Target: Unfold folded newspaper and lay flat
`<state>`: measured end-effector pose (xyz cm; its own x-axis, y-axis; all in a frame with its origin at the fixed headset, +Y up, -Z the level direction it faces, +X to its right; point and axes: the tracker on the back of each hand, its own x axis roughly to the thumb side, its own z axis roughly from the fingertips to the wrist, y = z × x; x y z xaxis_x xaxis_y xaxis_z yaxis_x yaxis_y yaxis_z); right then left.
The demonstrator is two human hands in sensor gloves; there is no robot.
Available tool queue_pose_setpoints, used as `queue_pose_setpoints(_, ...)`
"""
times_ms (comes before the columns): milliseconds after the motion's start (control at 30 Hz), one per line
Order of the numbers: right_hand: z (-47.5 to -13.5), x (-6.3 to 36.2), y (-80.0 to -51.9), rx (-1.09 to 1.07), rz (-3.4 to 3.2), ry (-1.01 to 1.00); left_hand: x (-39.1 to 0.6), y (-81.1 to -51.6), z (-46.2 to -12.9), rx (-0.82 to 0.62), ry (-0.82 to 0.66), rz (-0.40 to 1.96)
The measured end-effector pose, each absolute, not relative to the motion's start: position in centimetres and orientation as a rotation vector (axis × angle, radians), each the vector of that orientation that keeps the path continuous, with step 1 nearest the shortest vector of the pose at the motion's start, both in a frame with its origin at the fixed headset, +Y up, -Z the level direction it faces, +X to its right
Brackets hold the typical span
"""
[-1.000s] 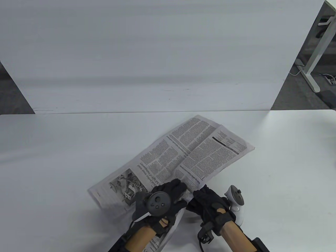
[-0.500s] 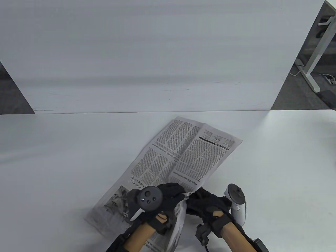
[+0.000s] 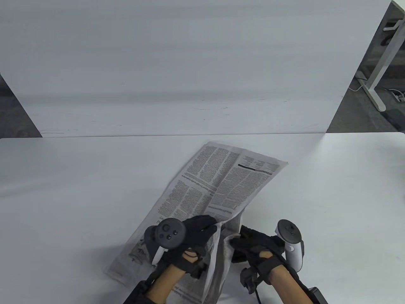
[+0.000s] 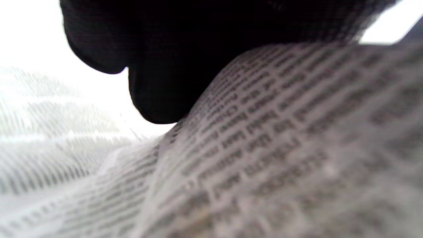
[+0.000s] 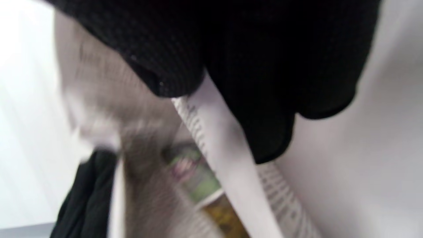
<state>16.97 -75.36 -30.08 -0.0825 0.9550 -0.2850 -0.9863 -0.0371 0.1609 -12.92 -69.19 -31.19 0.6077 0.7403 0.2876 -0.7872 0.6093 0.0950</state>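
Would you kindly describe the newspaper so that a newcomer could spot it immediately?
On the white table, look near the front edge, right of centre. The newspaper lies there, a grey printed sheet angled away, gripped at its near end by the left hand and right hand.

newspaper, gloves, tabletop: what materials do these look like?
Newspaper: thin matte newsprint; it creases and sags. Gloves on the left hand and right hand: black knit fabric, weave visible in the wrist views. Tabletop: smooth white, probably laminate, faint sheen.

Newspaper — part-opened, near edge lifted off table.
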Motion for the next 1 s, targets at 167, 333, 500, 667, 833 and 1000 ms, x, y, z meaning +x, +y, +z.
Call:
queue_pose_setpoints(167, -31.2, 22.4, -73.5, -0.226, 1.733, 0.176, -18.7, -66.8, -32.4, 0.254, -0.108, 1.130)
queue_pose_setpoints(333, -31.6, 27.0, -72.6, -0.324, 1.760, 0.148, -24.4, -66.3, -32.9, 0.279, -0.018, 1.195)
queue_pose_setpoints(500, -32.0, 31.1, -72.5, -0.407, 1.888, 0.086, -29.9, -67.0, -33.3, 0.298, 0.082, 1.232)
queue_pose_setpoints(667, -33.0, 34.5, -73.0, -0.488, 1.900, 0.096, -34.2, -69.2, -33.8, 0.236, 0.155, 1.206)
queue_pose_setpoints(833, -33.4, 37.1, -73.7, -0.531, 1.996, 0.095, -36.9, -72.5, -34.0, 0.150, 0.208, 1.211)
queue_pose_setpoints(1000, -33.3, 38.2, -74.6, -0.548, 2.001, 0.134, -38.0, -74.4, -34.1, 0.106, 0.261, 1.135)
